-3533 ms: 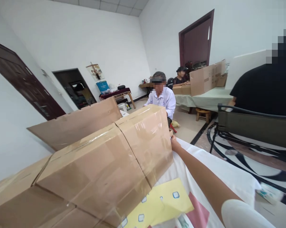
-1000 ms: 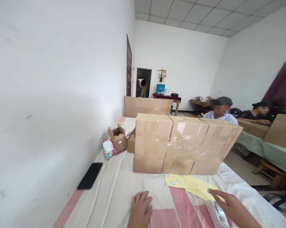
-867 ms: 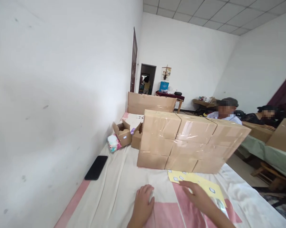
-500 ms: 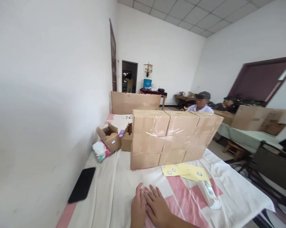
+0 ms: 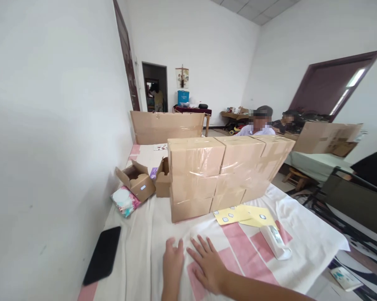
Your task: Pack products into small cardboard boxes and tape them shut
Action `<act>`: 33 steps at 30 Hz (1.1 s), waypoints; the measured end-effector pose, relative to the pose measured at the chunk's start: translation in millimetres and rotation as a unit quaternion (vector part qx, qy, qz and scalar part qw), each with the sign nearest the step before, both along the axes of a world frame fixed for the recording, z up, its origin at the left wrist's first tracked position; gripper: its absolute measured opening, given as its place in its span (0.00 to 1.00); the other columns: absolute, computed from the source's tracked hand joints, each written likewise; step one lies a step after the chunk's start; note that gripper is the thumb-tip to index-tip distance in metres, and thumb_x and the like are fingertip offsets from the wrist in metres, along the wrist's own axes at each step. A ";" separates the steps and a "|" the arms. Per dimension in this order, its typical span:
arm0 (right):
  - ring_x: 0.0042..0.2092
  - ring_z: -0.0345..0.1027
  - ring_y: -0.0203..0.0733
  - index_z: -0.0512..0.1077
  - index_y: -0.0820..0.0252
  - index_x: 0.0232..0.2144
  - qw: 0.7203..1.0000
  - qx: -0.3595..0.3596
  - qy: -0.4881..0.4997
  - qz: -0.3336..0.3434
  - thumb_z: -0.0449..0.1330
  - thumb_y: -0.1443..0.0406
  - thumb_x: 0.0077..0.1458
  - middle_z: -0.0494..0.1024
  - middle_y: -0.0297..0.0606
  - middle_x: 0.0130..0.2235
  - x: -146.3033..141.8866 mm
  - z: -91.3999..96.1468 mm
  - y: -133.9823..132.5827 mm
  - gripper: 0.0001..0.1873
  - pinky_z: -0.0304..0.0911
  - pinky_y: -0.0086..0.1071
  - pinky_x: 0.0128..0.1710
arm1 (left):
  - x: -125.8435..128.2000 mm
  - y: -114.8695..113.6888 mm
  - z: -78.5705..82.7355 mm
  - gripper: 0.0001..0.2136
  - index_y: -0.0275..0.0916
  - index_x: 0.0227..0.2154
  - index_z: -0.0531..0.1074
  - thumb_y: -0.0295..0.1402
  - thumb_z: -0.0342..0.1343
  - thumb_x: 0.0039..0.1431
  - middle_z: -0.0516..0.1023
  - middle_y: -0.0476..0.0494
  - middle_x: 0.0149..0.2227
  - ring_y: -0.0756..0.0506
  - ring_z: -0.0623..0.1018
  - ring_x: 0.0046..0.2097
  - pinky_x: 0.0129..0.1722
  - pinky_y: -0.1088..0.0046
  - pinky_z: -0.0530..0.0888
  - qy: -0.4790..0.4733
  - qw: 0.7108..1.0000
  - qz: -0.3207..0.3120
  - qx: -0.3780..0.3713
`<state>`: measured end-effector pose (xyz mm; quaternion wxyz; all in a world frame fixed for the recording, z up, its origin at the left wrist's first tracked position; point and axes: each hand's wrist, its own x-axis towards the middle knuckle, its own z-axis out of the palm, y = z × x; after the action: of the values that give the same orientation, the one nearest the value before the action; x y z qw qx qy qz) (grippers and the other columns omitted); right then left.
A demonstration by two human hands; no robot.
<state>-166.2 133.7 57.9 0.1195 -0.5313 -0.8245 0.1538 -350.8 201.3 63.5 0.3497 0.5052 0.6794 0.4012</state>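
Note:
My right hand lies palm down on the white and pink cloth, its fingers spread and nothing under them that I can see. Beside it, a small gap away, my left hand rests on its side, thumb apart from partly bent fingers, with nothing visible in it. Beyond both hands stands a wall of taped cardboard boxes. Yellow sheets with small printed marks lie at its foot. To the right of my right hand is a white device with a small panel.
A black phone-like slab lies left, near the wall. Behind it are a floral packet and two open cartons. A cardboard panel stands farther back. Other people sit beyond the boxes; a chair is at right.
My hands have drawn apart; they were touching, fingers overlapping. The left moved left, and the right has spread its fingers wider. The camera view has shifted slightly.

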 end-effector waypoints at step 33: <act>0.61 0.61 0.63 0.77 0.57 0.52 0.813 0.082 0.439 -0.374 0.62 0.50 0.56 0.72 0.48 0.55 -241.7 84.4 360.5 0.26 0.55 0.54 0.61 | -157.3 235.4 -25.7 0.32 0.35 0.71 0.53 0.46 0.47 0.71 0.68 0.26 0.65 0.34 0.73 0.64 0.60 0.56 0.72 0.097 0.950 0.225 0.193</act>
<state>-407.8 494.3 142.3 0.5606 -0.6625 -0.4317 0.2459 -508.1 436.7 37.8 0.0789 0.4334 0.7158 0.5419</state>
